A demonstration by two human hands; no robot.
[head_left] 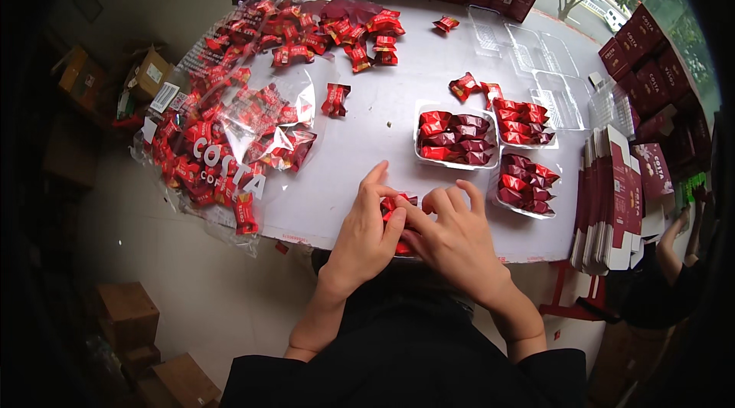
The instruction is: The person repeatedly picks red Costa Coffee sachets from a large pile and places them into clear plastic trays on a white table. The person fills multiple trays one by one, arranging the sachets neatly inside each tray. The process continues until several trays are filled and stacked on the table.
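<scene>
Head view. Grip: left hand (pixel 364 233) and right hand (pixel 453 233), fingertips drawn together over red packets (pixel 388 205), six o'clock on the tabletop (pixel 375 148); whether clamped, cannot tell. Packets: probably light, slick, crushable; best taken by the flared ends. Filled trays (pixel 458 166): one o'clock. Clear bag (pixel 302 86): ten o'clock. Obscured: any container beneath the fingers.

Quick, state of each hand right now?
Left hand: partly curled at the red packets; grip can't be told.
Right hand: partly curled at the same packets; grip can't be told.
</scene>
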